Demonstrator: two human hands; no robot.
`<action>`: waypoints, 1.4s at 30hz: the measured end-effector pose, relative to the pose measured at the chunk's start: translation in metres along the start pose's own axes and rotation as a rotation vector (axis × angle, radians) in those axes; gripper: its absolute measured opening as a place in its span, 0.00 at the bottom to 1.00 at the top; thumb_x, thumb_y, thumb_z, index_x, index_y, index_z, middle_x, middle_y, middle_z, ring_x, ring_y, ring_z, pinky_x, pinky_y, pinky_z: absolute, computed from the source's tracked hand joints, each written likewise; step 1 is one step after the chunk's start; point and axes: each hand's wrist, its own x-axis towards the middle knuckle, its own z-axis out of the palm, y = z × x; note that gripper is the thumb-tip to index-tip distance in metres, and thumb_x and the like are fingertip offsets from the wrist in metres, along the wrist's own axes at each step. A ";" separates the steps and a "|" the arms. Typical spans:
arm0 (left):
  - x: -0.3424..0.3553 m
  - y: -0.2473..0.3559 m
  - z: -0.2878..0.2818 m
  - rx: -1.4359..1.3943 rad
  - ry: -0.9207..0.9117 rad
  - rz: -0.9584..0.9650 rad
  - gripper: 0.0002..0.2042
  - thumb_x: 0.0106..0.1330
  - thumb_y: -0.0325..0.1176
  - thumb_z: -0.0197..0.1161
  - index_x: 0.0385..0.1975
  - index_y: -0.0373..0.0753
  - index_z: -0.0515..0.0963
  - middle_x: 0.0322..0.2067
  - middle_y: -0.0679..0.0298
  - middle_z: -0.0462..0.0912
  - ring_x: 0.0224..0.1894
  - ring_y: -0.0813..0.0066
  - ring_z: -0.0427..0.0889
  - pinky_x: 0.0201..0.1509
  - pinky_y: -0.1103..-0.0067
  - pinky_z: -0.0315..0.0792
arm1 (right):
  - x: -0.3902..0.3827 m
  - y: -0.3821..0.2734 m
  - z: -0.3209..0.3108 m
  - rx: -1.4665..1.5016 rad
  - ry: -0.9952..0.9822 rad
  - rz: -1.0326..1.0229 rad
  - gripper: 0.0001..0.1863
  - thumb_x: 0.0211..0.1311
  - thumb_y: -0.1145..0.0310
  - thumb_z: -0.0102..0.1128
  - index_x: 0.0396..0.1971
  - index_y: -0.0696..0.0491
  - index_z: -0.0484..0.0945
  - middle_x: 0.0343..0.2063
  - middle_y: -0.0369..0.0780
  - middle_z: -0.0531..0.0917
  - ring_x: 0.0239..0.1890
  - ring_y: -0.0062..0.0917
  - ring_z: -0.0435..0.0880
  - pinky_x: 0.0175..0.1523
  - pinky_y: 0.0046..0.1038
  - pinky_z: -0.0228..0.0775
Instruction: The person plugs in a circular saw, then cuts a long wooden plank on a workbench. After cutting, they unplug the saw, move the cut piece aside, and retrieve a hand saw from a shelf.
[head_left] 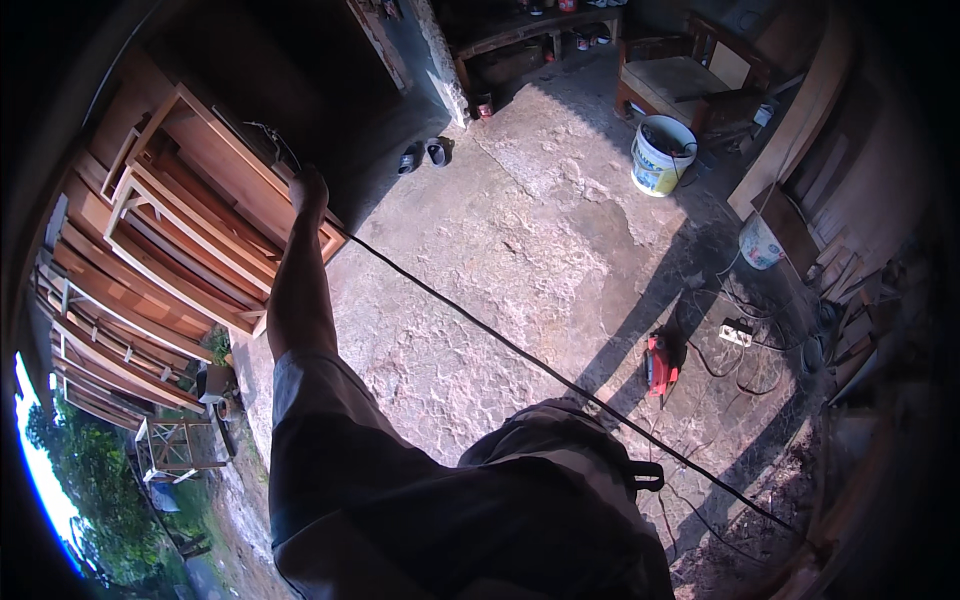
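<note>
My left arm reaches forward to the upper left. My left hand point(309, 188) looks closed at the edge of a leaning wooden frame point(215, 130); what it grips is in shadow and too small to make out. A thin bent wire or cord point(272, 133) shows just beyond the fingers. Behind my forearm, a long black cable point(480, 322) emerges and runs slantwise across the floor to the lower right. My right hand is out of the picture. Dark clothing covers the lower middle, with a black loop point(648, 476) at its right side.
Several wooden frames point(190, 235) lean at left. Black slippers point(437, 152) lie on the rough concrete floor point(500, 230). At right are a white bucket point(660, 165), a wooden chair point(665, 85), a red power tool point(660, 366), a white power strip point(737, 333) and tangled cords.
</note>
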 end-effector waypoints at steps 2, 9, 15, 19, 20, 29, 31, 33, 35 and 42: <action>-0.010 -0.002 0.004 -0.385 -0.160 -0.396 0.22 0.75 0.47 0.47 0.24 0.38 0.75 0.14 0.62 0.70 0.13 0.70 0.70 0.16 0.71 0.64 | 0.007 -0.002 0.006 0.009 0.001 -0.007 0.15 0.71 0.60 0.50 0.31 0.55 0.80 0.28 0.43 0.82 0.30 0.35 0.79 0.37 0.37 0.68; 0.017 0.007 -0.028 -1.119 -0.203 -0.633 0.18 0.75 0.44 0.49 0.21 0.46 0.71 0.12 0.70 0.65 0.10 0.78 0.64 0.12 0.78 0.54 | 0.016 0.009 0.011 -0.004 -0.006 0.015 0.16 0.72 0.60 0.51 0.31 0.56 0.80 0.27 0.43 0.82 0.29 0.33 0.79 0.36 0.36 0.67; 0.016 0.012 -0.055 -0.546 0.020 -0.208 0.16 0.70 0.42 0.55 0.19 0.44 0.71 0.10 0.70 0.64 0.09 0.78 0.62 0.12 0.78 0.54 | 0.020 0.063 0.014 -0.039 0.059 0.060 0.17 0.73 0.60 0.51 0.31 0.57 0.81 0.26 0.43 0.83 0.28 0.31 0.79 0.36 0.35 0.67; 0.030 -0.046 -0.037 -0.713 -0.118 -0.367 0.08 0.69 0.39 0.59 0.27 0.46 0.74 0.15 0.74 0.67 0.13 0.84 0.64 0.14 0.84 0.54 | 0.020 0.158 0.003 -0.143 0.230 0.237 0.18 0.74 0.60 0.51 0.31 0.58 0.82 0.26 0.43 0.83 0.27 0.30 0.79 0.35 0.34 0.67; 0.035 -0.062 -0.031 -0.715 -0.096 -0.448 0.06 0.68 0.36 0.59 0.29 0.47 0.74 0.17 0.74 0.67 0.14 0.84 0.65 0.15 0.86 0.55 | 0.025 0.182 -0.002 -0.176 0.291 0.281 0.18 0.74 0.60 0.51 0.31 0.58 0.82 0.25 0.43 0.83 0.27 0.30 0.79 0.35 0.34 0.67; 0.002 -0.068 0.056 -0.469 -0.307 -0.463 0.37 0.70 0.56 0.58 0.72 0.45 0.55 0.66 0.51 0.64 0.55 0.52 0.75 0.53 0.62 0.78 | 0.114 0.000 0.003 0.521 0.092 -0.034 0.17 0.73 0.59 0.57 0.30 0.59 0.79 0.22 0.39 0.78 0.26 0.23 0.75 0.36 0.28 0.67; -0.054 -0.048 0.082 -0.509 -0.348 -0.421 0.34 0.71 0.57 0.55 0.70 0.44 0.61 0.65 0.52 0.68 0.54 0.52 0.77 0.51 0.63 0.77 | 0.115 -0.076 0.010 0.686 -0.084 -0.077 0.08 0.68 0.65 0.62 0.34 0.54 0.81 0.26 0.41 0.79 0.29 0.31 0.81 0.37 0.31 0.71; -0.141 -0.019 0.106 -0.624 -0.663 -0.410 0.32 0.71 0.61 0.53 0.62 0.40 0.70 0.55 0.53 0.76 0.48 0.55 0.80 0.50 0.63 0.77 | 0.111 -0.137 0.029 0.657 -0.092 -0.240 0.07 0.65 0.66 0.62 0.31 0.54 0.79 0.25 0.42 0.80 0.31 0.37 0.83 0.36 0.34 0.73; -0.249 0.018 0.121 -0.548 -1.213 -0.474 0.37 0.68 0.69 0.48 0.52 0.35 0.77 0.42 0.53 0.84 0.42 0.59 0.82 0.49 0.64 0.76 | 0.103 -0.188 0.059 0.795 -0.162 -0.220 0.07 0.64 0.66 0.62 0.33 0.53 0.77 0.26 0.43 0.81 0.31 0.40 0.84 0.36 0.39 0.73; -0.513 0.152 0.135 -0.871 -1.773 -0.021 0.21 0.79 0.43 0.45 0.60 0.34 0.70 0.57 0.54 0.76 0.62 0.66 0.74 0.66 0.68 0.68 | 0.076 -0.252 0.127 0.767 -0.203 -0.211 0.16 0.66 0.67 0.59 0.53 0.49 0.72 0.37 0.43 0.82 0.40 0.42 0.85 0.39 0.44 0.76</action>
